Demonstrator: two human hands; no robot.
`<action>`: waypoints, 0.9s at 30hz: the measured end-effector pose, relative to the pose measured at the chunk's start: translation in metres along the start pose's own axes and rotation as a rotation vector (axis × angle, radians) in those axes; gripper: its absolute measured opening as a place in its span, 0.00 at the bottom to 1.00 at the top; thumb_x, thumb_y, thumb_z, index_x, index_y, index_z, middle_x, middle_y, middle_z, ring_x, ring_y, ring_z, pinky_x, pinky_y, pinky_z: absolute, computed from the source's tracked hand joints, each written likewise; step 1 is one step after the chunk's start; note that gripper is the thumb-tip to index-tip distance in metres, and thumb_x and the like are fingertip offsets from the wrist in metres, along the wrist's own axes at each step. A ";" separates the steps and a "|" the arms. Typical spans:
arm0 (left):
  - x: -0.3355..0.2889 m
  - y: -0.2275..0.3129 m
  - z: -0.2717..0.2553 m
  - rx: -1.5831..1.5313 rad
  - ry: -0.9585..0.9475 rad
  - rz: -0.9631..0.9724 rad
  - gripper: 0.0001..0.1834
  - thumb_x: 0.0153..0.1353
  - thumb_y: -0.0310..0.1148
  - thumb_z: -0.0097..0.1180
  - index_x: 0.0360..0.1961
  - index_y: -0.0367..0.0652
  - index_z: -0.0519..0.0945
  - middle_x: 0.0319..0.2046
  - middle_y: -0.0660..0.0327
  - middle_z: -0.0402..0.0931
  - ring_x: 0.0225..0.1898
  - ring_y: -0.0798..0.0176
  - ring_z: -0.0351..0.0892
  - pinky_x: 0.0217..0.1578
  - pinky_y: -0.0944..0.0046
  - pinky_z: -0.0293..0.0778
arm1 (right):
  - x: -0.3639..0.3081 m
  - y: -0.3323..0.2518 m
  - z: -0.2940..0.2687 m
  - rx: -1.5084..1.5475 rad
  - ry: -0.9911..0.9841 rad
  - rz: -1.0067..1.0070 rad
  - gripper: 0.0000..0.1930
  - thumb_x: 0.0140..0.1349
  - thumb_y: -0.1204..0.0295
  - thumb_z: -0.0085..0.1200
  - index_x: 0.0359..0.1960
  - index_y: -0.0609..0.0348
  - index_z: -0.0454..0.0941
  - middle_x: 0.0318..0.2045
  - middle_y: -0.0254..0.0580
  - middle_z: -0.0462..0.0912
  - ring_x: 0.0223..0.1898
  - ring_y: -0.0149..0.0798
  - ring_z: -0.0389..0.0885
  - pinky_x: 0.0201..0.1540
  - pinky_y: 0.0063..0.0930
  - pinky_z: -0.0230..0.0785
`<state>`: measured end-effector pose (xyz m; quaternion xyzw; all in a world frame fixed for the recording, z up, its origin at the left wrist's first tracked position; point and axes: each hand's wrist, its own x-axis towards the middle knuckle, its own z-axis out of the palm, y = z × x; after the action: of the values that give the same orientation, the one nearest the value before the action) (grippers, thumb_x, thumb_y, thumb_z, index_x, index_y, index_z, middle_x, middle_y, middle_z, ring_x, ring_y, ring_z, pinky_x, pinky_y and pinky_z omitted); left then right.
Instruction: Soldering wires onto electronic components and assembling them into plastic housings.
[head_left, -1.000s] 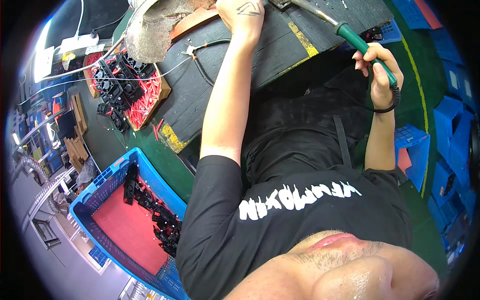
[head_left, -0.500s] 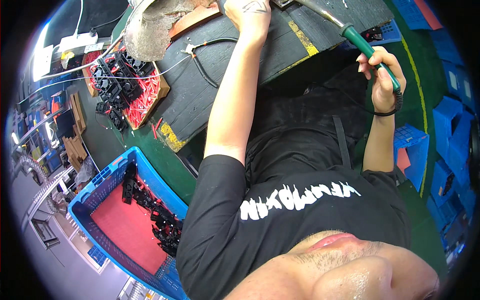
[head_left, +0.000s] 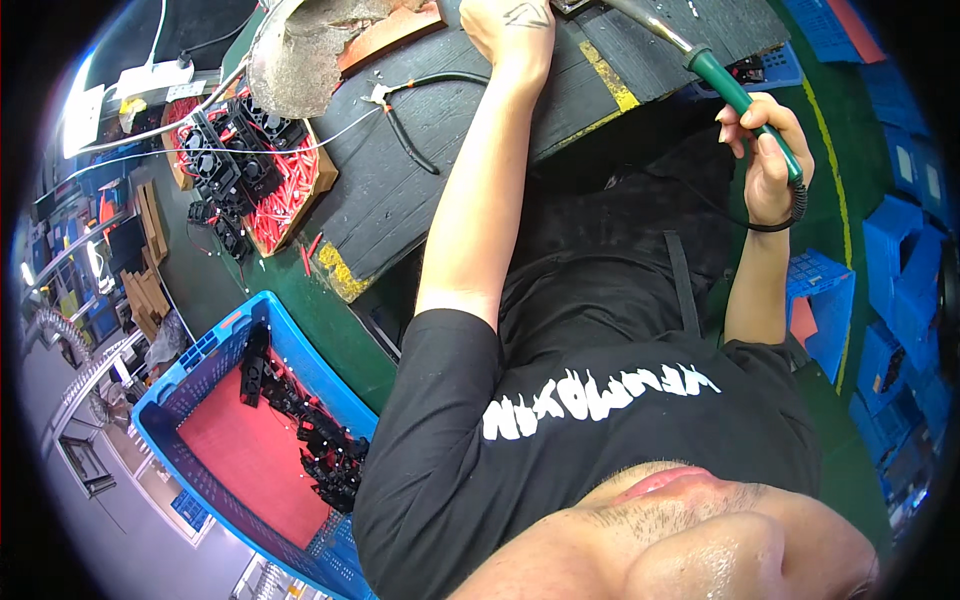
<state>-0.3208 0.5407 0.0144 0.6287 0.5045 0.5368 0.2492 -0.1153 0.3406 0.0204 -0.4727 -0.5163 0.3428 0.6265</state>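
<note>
My right hand (head_left: 772, 165) is closed around the green handle of a soldering iron (head_left: 733, 92). The iron's metal barrel slants up and left over the bench, and its tip lies beyond the upper edge. A coiled cord leaves the handle's lower end. My left hand (head_left: 508, 38) reaches over the dark workbench (head_left: 560, 105) at the top edge. Its fingers run out of view, so what they hold, if anything, is hidden. Left of that forearm lie dark-handled pliers (head_left: 399, 128), jaws toward the left, apart from both hands.
Small black fans (head_left: 240, 150) sit over red tubing pieces in a cardboard tray (head_left: 325, 172) at the left. A blue crate (head_left: 165, 395) with black parts stands below. A thin cable crosses the bench's left side. More blue crates (head_left: 820, 300) stand at the right.
My left hand and forearm have shifted slightly right. My right hand keeps hold of the soldering iron almost in the same place.
</note>
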 end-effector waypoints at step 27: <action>-0.013 0.016 -0.033 0.176 -0.094 0.171 0.07 0.55 0.27 0.66 0.34 0.40 0.81 0.31 0.51 0.79 0.36 0.49 0.81 0.40 0.54 0.75 | 0.011 -0.013 0.001 -0.058 0.035 0.059 0.15 0.67 0.65 0.47 0.45 0.65 0.75 0.42 0.52 0.82 0.35 0.35 0.80 0.35 0.22 0.67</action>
<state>-0.3439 0.5152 0.0325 0.7133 0.4822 0.4796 0.1696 -0.1143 0.3468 0.0366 -0.5116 -0.5009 0.3378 0.6109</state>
